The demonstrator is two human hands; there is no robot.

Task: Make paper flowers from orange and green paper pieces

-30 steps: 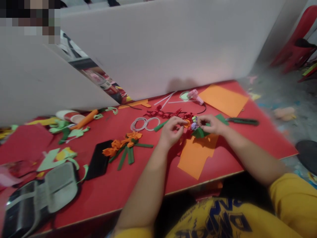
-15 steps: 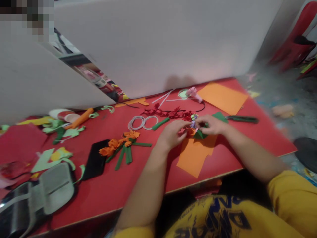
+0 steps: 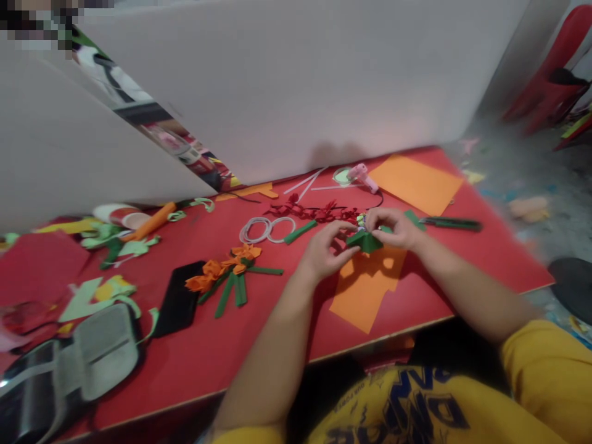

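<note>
On my feed, I have the left hand (image 3: 328,251) pinching the left corner of a folded green paper piece (image 3: 367,242), thumb below and fingers above. The right hand (image 3: 392,229) closes its fingertips on the same piece from the other side, so the paper sits between the two hands; I can't make out every fingertip. Small purple and pale-green bits (image 3: 361,219) show just beyond it, partly hidden by the right hand.

Below both hands I see a cut orange sheet (image 3: 363,303) flat on the red desk (image 3: 272,333). Beyond the left hand runs a string of red paper flowers (image 3: 305,211); to its left are a green paper roll (image 3: 300,232), clear rings (image 3: 267,229) and, farther out, orange paper flowers (image 3: 224,266) with green stems. A pink glue gun (image 3: 364,177) lies beyond the right hand, and a cutter knife (image 3: 452,223) to its right.
</note>
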